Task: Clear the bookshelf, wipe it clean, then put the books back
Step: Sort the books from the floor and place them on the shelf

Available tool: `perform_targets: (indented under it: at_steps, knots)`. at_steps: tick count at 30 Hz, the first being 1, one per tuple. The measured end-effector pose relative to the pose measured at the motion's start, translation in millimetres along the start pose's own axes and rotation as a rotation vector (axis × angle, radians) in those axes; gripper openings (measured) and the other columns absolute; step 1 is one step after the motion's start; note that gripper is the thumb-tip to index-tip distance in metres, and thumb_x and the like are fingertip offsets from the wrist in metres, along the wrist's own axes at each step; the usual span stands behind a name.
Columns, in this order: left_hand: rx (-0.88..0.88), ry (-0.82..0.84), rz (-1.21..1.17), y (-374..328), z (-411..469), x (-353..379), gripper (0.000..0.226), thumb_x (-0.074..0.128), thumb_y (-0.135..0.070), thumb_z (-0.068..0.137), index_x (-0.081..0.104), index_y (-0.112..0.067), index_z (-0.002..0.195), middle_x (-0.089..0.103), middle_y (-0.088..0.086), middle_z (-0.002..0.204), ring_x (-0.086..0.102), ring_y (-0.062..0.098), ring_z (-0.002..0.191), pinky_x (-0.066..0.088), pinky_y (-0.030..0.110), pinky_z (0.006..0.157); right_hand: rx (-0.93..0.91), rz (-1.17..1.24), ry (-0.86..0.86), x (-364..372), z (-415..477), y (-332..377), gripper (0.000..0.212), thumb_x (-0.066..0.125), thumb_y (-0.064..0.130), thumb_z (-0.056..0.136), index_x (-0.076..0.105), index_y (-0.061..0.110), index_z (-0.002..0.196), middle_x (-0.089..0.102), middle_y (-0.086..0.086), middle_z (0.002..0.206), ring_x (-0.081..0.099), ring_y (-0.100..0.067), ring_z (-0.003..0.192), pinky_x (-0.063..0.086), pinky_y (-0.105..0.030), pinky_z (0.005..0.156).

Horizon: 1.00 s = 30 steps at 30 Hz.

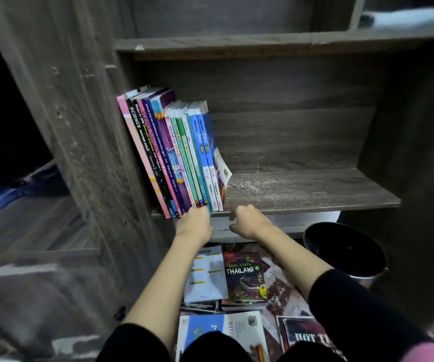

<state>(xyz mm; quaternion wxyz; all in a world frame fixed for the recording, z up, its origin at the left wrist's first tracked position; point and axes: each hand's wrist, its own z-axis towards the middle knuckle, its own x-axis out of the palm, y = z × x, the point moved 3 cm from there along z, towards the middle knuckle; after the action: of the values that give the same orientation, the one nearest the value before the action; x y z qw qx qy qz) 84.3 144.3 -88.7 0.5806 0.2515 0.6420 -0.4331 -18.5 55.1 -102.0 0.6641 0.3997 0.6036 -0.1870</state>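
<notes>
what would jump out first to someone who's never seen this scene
The row of colourful books leaning against the left wall of the shelf. Both hands reach its front edge, the left hand at the books' feet, the right hand beside it. Below, loose books lie scattered on the floor by a black bin.

Dim overall; pale sheen on shelf board (pixel 302 189), far left near black. Wide-angle bending, corners smeared; centre book spines (pixel 174 152) sharp.

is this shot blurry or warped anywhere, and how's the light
Head view: dim, far left nearly black; the wide-angle lens bows the shelf edge; the bin and outer borders are smeared; the book spines are sharp enough to read.
</notes>
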Motion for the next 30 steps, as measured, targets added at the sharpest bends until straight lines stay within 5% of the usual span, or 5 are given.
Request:
perform_targets:
  at_steps: [13, 16, 21, 30]
  knots:
    - [0.094, 0.347, -0.007, 22, -11, 47, 0.021, 0.058, -0.020, 0.092, 0.062, -0.012, 0.110, 0.062, 0.010, 0.117, 0.058, 0.026, 0.107, 0.048, 0.032, 0.091, 0.009, -0.015, 0.194, 56, -36, -22, 0.014, 0.054, 0.015, 0.086, 0.063, 0.009, 0.095, 0.063, -0.019, 0.109, 0.060, -0.035, 0.094, 0.043, -0.031, 0.071]
    - [0.048, 0.434, -0.016, 45, -9, 94, 0.025, 0.058, -0.026, 0.092, 0.060, -0.015, 0.114, 0.061, 0.008, 0.120, 0.058, 0.025, 0.108, 0.046, 0.028, 0.088, 0.040, -0.010, 0.278, 94, -35, -37, 0.029, 0.053, 0.024, 0.090, 0.063, 0.006, 0.110, 0.061, -0.020, 0.120, 0.059, -0.035, 0.110, 0.045, -0.033, 0.082]
    - [-0.184, 0.555, -0.107, 97, -23, 181, 0.048, 0.059, -0.031, 0.091, 0.047, -0.012, 0.133, 0.051, 0.014, 0.133, 0.053, 0.027, 0.118, 0.043, 0.027, 0.089, 0.183, 0.055, 0.450, 185, -34, -77, 0.036, 0.058, 0.031, 0.090, 0.061, 0.004, 0.114, 0.061, -0.019, 0.120, 0.059, -0.032, 0.110, 0.047, -0.032, 0.085]
    - [-0.670, 0.638, -0.466, 165, -58, 307, 0.031, 0.062, -0.032, 0.091, 0.058, -0.003, 0.101, 0.059, 0.012, 0.094, 0.061, 0.030, 0.091, 0.047, 0.034, 0.073, 0.572, 0.323, 0.572, 304, -57, -141, 0.080, 0.058, 0.043, 0.092, 0.015, 0.001, 0.145, 0.041, -0.022, 0.141, 0.046, -0.034, 0.126, 0.041, -0.030, 0.091]
